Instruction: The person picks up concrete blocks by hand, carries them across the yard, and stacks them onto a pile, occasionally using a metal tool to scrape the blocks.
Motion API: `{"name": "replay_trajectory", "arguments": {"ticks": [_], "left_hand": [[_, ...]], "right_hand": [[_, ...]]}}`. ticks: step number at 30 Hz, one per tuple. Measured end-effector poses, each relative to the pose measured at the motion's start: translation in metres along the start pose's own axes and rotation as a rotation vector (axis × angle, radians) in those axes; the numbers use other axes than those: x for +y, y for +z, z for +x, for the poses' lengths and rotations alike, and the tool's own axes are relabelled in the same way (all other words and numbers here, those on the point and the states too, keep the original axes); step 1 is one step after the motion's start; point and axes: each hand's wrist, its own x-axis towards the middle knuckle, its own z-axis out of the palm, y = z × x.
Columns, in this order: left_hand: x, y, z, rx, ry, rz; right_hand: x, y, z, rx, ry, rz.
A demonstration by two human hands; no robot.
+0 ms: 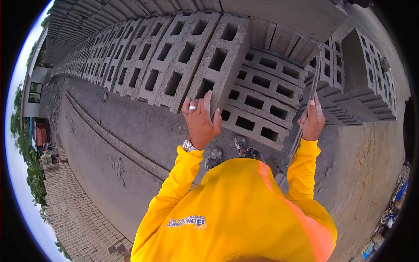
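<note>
My left hand [202, 122], with a ring and a wristwatch, grips the near end of a grey hollow concrete block [223, 65]. The fingers rest by its lowest hole and the thumb lies along its right side. This block stands at the right end of a long row of similar blocks [163, 72]. My right hand [312, 120] is closed round a thin, long board [295, 146], seen edge-on and slanting upward. Between my hands is a stack of hollow blocks [262, 102], holes facing me.
More stacked blocks [371, 70] stand at the right. A low concrete ledge [118, 135] crosses the grey ground at left. My shoes [214, 158] are close below the stack. Many blocks [78, 214] cover the lower left, near a small building [38, 91].
</note>
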Motion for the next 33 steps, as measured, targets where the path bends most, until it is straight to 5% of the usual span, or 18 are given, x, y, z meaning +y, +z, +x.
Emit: {"name": "replay_trajectory", "arguments": {"ticks": [5,10,14,16,20,24,27,30,31,32,33], "left_hand": [[-0.004,-0.012,-0.002,-0.011,0.059,-0.121],[-0.024,-0.033,-0.043,0.101,0.122,-0.351],[-0.051,-0.051,-0.126,0.149,0.037,-0.451],[-0.072,-0.034,-0.186,0.054,-0.115,-0.549],[-0.12,0.01,-0.293,-0.443,-0.504,-0.76],[-0.156,0.024,-0.346,-0.858,-0.403,-0.637],[-0.151,0.04,-0.357,-0.967,-0.293,-0.54],[-0.124,0.066,-0.358,-1.055,-0.137,-0.525],[-0.107,0.079,-0.357,-1.075,-0.104,-0.552],[-0.087,0.096,-0.356,-1.091,-0.068,-0.581],[-0.063,0.109,-0.352,-1.131,-0.053,-0.609]], "right_hand": [[-0.072,0.133,-0.031,-0.52,-0.067,0.248],[-0.118,0.287,-0.046,-0.507,-0.018,0.311],[-0.101,0.357,-0.083,-0.322,-0.699,-0.419],[-0.093,0.336,-0.133,-0.262,-0.924,-0.406],[-0.027,0.253,-0.226,-0.673,-0.625,-0.194],[0.084,0.139,-0.278,-0.763,0.016,-0.482],[0.167,0.027,-0.304,-0.601,0.299,-0.769],[0.233,-0.096,-0.352,-0.131,0.612,-0.84],[0.309,-0.155,-0.395,0.118,0.72,-0.684],[0.296,-0.178,-0.417,0.412,0.842,-0.388],[0.296,-0.21,-0.443,0.467,1.01,-0.381]]}}
